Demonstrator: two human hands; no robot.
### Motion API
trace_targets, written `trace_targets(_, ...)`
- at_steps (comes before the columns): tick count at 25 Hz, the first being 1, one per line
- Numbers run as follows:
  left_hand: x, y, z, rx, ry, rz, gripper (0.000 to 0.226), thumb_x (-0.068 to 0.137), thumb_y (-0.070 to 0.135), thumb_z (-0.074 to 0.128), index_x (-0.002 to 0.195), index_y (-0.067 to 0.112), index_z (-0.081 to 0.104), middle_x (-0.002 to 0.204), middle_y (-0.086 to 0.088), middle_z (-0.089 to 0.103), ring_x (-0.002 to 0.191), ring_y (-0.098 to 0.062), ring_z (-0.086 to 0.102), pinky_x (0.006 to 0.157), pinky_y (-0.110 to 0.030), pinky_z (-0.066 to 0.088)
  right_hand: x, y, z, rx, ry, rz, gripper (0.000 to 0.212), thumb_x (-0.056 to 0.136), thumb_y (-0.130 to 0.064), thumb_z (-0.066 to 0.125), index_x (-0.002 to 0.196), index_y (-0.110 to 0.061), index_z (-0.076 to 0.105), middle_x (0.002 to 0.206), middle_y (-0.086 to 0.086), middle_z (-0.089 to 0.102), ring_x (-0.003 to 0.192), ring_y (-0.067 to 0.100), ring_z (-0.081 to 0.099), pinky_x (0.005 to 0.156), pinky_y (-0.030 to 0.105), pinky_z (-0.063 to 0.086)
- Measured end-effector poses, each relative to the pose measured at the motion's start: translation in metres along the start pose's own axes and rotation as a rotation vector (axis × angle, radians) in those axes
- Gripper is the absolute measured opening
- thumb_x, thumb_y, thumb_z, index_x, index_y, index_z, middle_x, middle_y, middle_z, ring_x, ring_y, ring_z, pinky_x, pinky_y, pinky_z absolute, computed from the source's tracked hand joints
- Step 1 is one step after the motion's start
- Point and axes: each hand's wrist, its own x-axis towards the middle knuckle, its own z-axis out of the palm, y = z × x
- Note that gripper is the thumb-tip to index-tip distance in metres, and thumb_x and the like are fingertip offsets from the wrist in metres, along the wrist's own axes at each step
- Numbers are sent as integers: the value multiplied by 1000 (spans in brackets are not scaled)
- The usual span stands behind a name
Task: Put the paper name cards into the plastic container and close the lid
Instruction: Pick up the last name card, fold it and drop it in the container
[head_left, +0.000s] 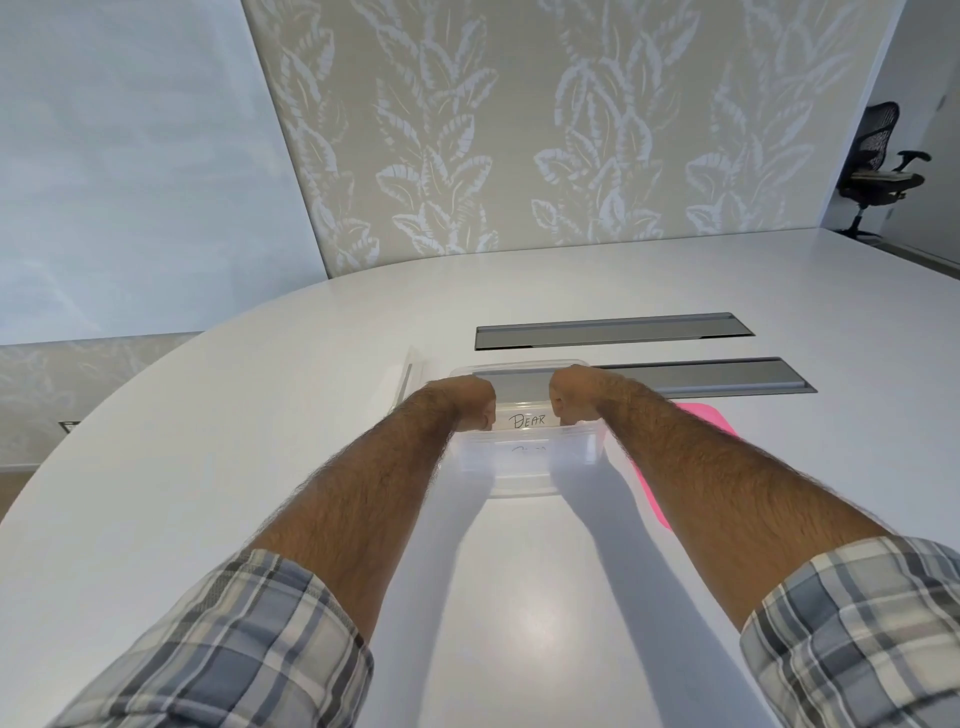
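Container (524, 467): clear plastic, under both hands, open on top.
Card (527, 421): marked "DEAR", between the hands, being lowered in; a second card faintly visible below, already inside.
Left hand (462, 402), right hand (574, 397): curled closed on the card's ends, fingers hidden.
Lid (691, 457): pink, right of right arm, not yet fitted.
Remaining: release card, close lid.

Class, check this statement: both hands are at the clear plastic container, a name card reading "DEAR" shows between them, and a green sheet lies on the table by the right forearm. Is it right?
Not quite: the sheet is pink, not green, as the head view shows. The rest stands: the left hand and right hand are at the clear plastic container, with the "DEAR" name card between them.
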Motion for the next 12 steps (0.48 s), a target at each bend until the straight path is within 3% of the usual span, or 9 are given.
trace_targets(2, -8, -6, -5, -104, 66, 14, 24, 91, 27, 61, 109, 24, 76, 115, 9, 72, 110, -16, 64, 95, -36, 52, 0, 2, -4, 94, 43, 28, 13, 80, -19, 75, 87, -12, 67, 95, 4, 69, 90, 23, 62, 79, 33, 52)
trace_targets(6, -30, -31, -15, -112, 338, -46, 30, 95, 41, 48, 106, 29, 73, 112, 6, 72, 103, -21, 66, 79, -31, 48, 2, -12, -18, 160, 136, 51, 23, 81, -30, 72, 68, -20, 55, 83, -2, 66, 80, 23, 63, 68, 31, 50)
trace_targets(8, -41, -50, -16, -73, 437, -87, 33, 99, 42, 44, 114, 29, 70, 120, 3, 69, 110, -23, 64, 86, -35, 49, 5, -27, -29, 133, 176, 51, 20, 83, -35, 66, 73, -20, 58, 85, -1, 66, 81, 24, 63, 68, 30, 49)
trace_targets(12, -62, -103, -13, -74, 453, -151, 42, 102, 39, 42, 139, 24, 56, 149, 2, 50, 136, -22, 46, 107, -39, 39, 17, -64, -49, 110, 239, 61, 37, 89, -45, 58, 110, -15, 64, 112, 2, 65, 104, 26, 62, 80, 35, 48)
